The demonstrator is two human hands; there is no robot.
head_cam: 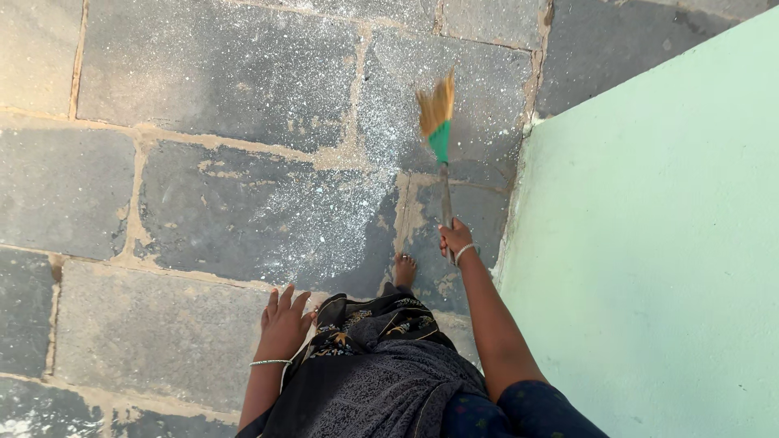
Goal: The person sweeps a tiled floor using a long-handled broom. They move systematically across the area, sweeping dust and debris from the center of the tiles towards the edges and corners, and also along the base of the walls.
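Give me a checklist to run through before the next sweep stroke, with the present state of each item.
1. Right hand closed around the broom handle: ok.
2. Broom bristles down on the stone floor: cannot tell, they are blurred.
3. White dust lying ahead of the bristles, within the stroke: ok.
4. Bare foot apart from the bristles: ok.
5. Left hand free, fingers spread, holding nothing: ok.
6. Room on the right: not ok, the green wall stands close beside the broom.
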